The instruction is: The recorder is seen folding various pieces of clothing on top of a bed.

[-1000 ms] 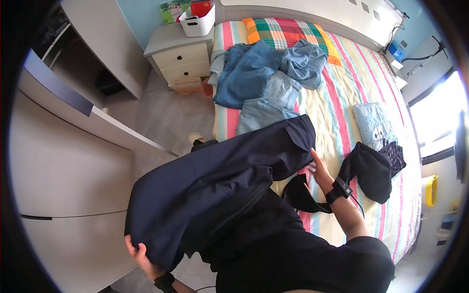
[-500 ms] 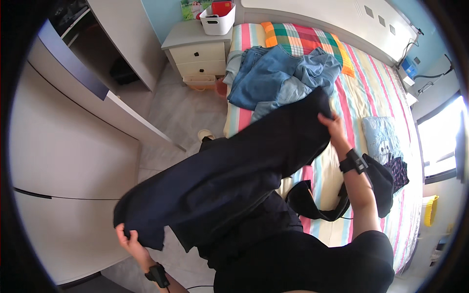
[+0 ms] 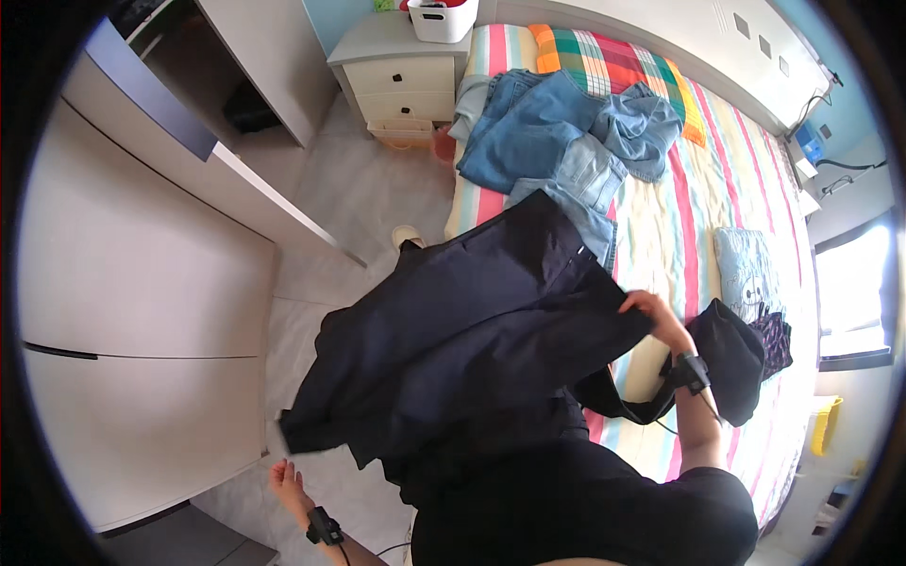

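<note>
Hanging loose, dark trousers point(image 3: 462, 325) are held at one side

At left, the left hand point(image 3: 291, 485) is seen empty and slack, just off one corner of the cloth. In the middle, the trousers are spread before the body, apparently neither folded nor set down. Beyond, blue denim clothes point(image 3: 521, 137) are seen heaped, unfolded, on the striped bed point(image 3: 722, 184). At right, another corner is pinched in the right hand point(image 3: 662, 319), near a black cloth item point(image 3: 727, 368).
</note>
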Tool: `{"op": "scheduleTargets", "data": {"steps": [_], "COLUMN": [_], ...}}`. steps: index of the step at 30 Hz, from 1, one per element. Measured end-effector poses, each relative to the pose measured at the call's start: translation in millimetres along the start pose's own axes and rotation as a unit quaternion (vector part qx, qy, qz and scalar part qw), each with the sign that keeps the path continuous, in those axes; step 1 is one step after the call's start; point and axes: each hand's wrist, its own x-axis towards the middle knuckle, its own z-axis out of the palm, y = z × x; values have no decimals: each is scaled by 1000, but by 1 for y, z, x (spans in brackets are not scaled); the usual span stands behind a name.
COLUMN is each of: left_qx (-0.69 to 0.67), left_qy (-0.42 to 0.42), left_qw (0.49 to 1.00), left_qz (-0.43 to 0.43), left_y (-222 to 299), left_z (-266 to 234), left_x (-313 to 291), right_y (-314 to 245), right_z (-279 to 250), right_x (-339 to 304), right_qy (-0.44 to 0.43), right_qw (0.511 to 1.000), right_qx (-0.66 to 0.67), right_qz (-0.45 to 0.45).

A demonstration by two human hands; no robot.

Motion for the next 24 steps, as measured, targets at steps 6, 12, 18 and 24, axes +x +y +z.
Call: {"op": "scheduleTargets", "data": {"steps": [6, 12, 18, 24], "left_qx": [55, 152, 291, 278], "left_qy": [-135, -287, -295, -328], "left_qw": [983, 917, 795, 776], "left_qz": [116, 231, 443, 461], "left_y": [69, 121, 117, 116], "left_z": [71, 200, 239, 237], "left_x": [-11, -52, -64, -70], "right_y": [-4, 2, -11, 6], "right_z": [18, 26, 46, 55], "right_x": [6, 11, -17, -27], "right_qy": [-51, 64, 4, 40], "right_qw": [993, 996, 988, 957], "right_qx": [-88, 8, 18, 237], "right_qz": [56, 60, 152, 161]}}
